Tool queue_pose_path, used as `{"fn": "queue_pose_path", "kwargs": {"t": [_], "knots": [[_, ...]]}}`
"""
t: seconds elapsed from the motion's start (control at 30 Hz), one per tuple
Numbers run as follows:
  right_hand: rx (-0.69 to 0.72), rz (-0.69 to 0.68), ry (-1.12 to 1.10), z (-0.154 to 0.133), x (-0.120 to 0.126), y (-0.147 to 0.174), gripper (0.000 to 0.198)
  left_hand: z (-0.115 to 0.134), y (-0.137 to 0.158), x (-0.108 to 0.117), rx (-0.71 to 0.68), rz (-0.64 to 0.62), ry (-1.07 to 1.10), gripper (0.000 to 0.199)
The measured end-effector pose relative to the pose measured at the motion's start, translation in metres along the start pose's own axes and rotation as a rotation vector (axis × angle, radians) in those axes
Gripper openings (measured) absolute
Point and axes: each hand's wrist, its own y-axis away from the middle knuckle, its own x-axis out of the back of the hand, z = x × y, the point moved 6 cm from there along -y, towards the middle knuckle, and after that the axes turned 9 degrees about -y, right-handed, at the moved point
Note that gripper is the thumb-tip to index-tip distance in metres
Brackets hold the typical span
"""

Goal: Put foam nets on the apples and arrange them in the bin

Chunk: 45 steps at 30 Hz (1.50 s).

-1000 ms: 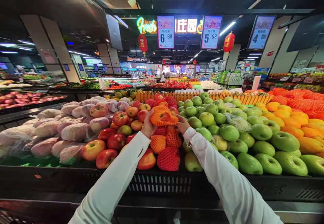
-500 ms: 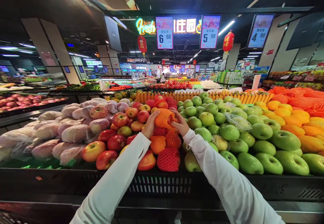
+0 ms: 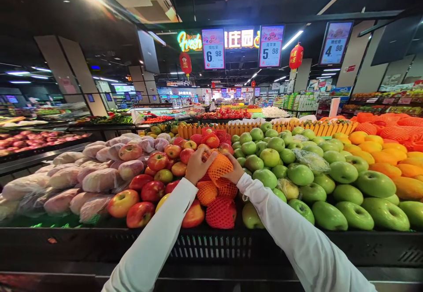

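Note:
An apple in an orange foam net [image 3: 219,167] is held between my two hands, above the middle of the fruit display. My left hand [image 3: 199,164] grips its left side, with fingers bent over the top. From the right, my right hand [image 3: 235,168] closes on the net, its fingertips partly hidden behind it. Below lie other netted fruits, among them an orange-netted one [image 3: 206,193] and a red-netted apple [image 3: 220,212]. Bare red apples [image 3: 152,191] are piled left of my left hand, and green apples [image 3: 267,177] to the right of my right hand.
Plastic-wrapped apples [image 3: 101,179] fill the display's left side. Oranges [image 3: 385,156] lie at far right. A black slotted crate edge [image 3: 211,248] runs along the front, and a low wooden picket fence [image 3: 238,128] stands behind. Price screens [image 3: 213,49] hang overhead.
Both hands have lowered slightly with the netted apple. The left hand has shifted its fingers over the top, and the net is turned, its open end no longer facing right.

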Motion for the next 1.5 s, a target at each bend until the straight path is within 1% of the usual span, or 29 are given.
{"fn": "queue_pose_path", "kwargs": {"t": [0.07,0.13,0.23,0.3,0.37,0.43,0.5,0.57,0.63,0.7,0.77,0.83,0.93,1.07,1.2,1.23,1.27,1.37,1.4,1.43,1.5], "knots": [[0.015,0.051,-0.019,-0.003,0.002,0.0,0.079,0.006,-0.001,0.002,-0.067,0.008,-0.021,0.032],[0.025,0.099,-0.06,-0.008,0.003,0.0,0.077,0.01,-0.001,0.0,-0.104,-0.029,0.037,0.032],[0.023,0.139,-0.09,-0.014,0.003,-0.002,0.074,0.009,-0.003,-0.003,-0.071,-0.056,0.219,0.035],[-0.02,0.122,-0.095,-0.016,-0.002,-0.001,0.076,0.006,-0.004,-0.003,-0.024,-0.021,0.347,0.037],[-0.082,0.089,-0.093,-0.017,-0.008,0.0,0.075,0.0,-0.005,-0.001,0.024,0.039,0.442,0.037],[-0.135,0.048,-0.097,-0.018,-0.016,0.004,0.072,-0.005,-0.006,0.001,0.064,0.094,0.502,0.038],[-0.17,-0.003,-0.122,-0.021,-0.023,0.007,0.071,-0.009,-0.006,0.001,0.115,0.113,0.534,0.039],[-0.18,-0.045,-0.143,-0.023,-0.027,0.009,0.073,-0.013,-0.006,-0.004,0.166,0.063,0.524,0.04],[-0.171,-0.05,-0.124,-0.022,-0.027,0.01,0.072,-0.016,-0.006,-0.012,0.199,-0.041,0.47,0.043],[-0.153,-0.01,-0.059,-0.018,-0.022,0.009,0.071,-0.02,-0.006,-0.018,0.207,-0.117,0.405,0.046],[-0.128,0.053,0.018,-0.013,-0.014,0.007,0.07,-0.023,-0.007,-0.019,0.197,-0.135,0.334,0.044],[-0.095,0.111,0.068,-0.011,-0.007,0.005,0.071,-0.023,-0.007,-0.016,0.157,-0.116,0.258,0.037],[-0.054,0.188,0.079,-0.011,-0.001,0.004,0.075,-0.016,-0.008,-0.011,0.038,-0.074,0.169,0.03],[-0.017,0.331,-0.015,-0.015,0.006,0.005,0.085,-0.004,-0.006,-0.003,-0.094,-0.012,0.07,0.028],[-0.037,0.407,-0.09,-0.012,0.01,0.002,0.081,0.006,-0.003,-0.002,-0.195,-0.013,-0.031,0.022],[-0.057,0.435,-0.1,-0.01,0.013,0.001,0.08,0.008,-0.002,-0.005,-0.237,-0.034,-0.055,0.025],[-0.086,0.467,-0.119,-0.007,0.015,0.0,0.08,0.011,0.0,-0.009,-0.285,-0.069,-0.078,0.035],[-0.201,0.52,-0.225,0.001,0.019,0.0,0.078,0.016,0.007,-0.023,-0.402,-0.214,-0.128,0.082],[-0.244,0.506,-0.26,0.004,0.018,0.0,0.078,0.017,0.008,-0.026,-0.408,-0.246,-0.133,0.091],[-0.282,0.475,-0.283,0.005,0.015,0.001,0.081,0.016,0.009,-0.028,-0.401,-0.261,-0.135,0.092],[-0.333,0.385,-0.297,0.006,0.008,0.001,0.087,0.017,0.009,-0.026,-0.377,-0.25,-0.148,0.086]]}}
